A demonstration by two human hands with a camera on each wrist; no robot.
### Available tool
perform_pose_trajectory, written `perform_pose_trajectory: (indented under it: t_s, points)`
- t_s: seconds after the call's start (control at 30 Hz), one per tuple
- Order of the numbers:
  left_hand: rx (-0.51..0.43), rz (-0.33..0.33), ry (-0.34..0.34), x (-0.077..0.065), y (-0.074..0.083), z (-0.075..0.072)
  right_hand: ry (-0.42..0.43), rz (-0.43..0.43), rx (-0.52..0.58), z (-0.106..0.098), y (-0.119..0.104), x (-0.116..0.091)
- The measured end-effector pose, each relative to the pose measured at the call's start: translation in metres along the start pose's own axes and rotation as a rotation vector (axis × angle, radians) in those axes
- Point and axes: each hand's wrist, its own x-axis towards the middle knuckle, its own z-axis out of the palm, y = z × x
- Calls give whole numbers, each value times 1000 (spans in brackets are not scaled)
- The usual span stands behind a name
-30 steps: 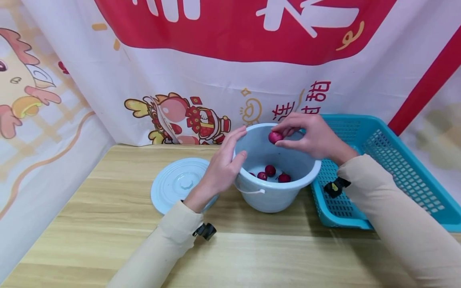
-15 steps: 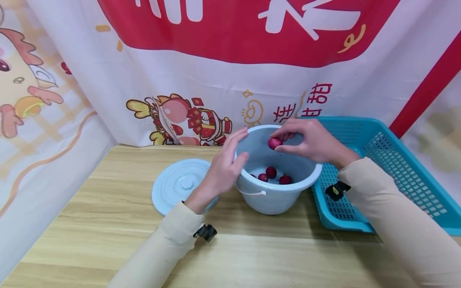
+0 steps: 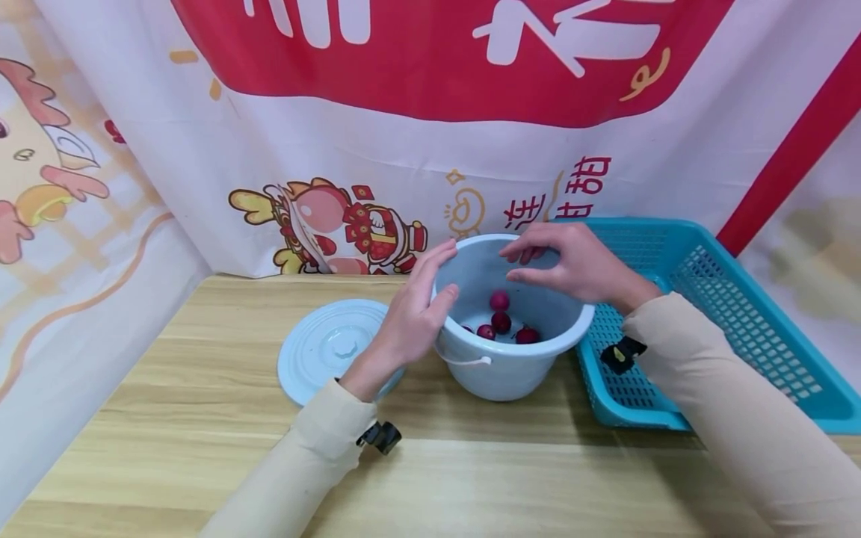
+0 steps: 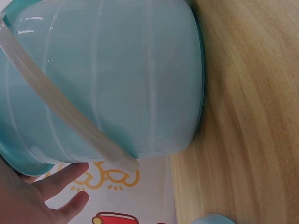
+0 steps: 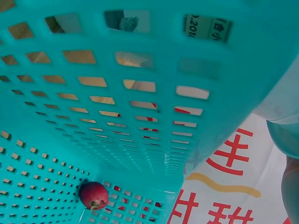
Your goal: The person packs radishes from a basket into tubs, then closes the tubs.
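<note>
In the head view my right hand (image 3: pixel 572 261) hovers over the mouth of a light blue bucket (image 3: pixel 507 373), thumb and fingers apart with nothing between them. Below it a pinkish-red radish (image 3: pixel 499 300) is inside the bucket; whether it touches the bottom I cannot tell. Several darker red radishes, one of them a radish (image 3: pixel 501 322) near the middle, lie on the bucket floor. My left hand (image 3: pixel 417 306) rests against the bucket's left rim, its fingers extended. In the left wrist view, those fingers (image 4: pixel 63 182) lie beside the bucket wall, near the white handle (image 4: pixel 65 112).
A round light blue lid (image 3: pixel 323 344) lies on the wooden table (image 3: pixel 168 433), left of the bucket. To the right stands a teal slotted basket (image 3: pixel 625 418). One radish (image 5: pixel 93 195) shows in it in the right wrist view. A printed curtain (image 3: pixel 377 142) hangs behind.
My right thumb and fingers have parted, letting go of the radish, which has dropped from between them into the bucket. My left hand stays at the rim.
</note>
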Motion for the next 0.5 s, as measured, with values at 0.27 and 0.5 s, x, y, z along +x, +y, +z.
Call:
perform_pose_trajectory:
  t_s: [0.27, 0.5]
  points:
    - [2, 2, 0, 0, 1, 0, 14, 18, 63, 0, 3, -2]
    - [11, -6, 2, 1, 1, 0, 48, 73, 143, -1, 7, -4]
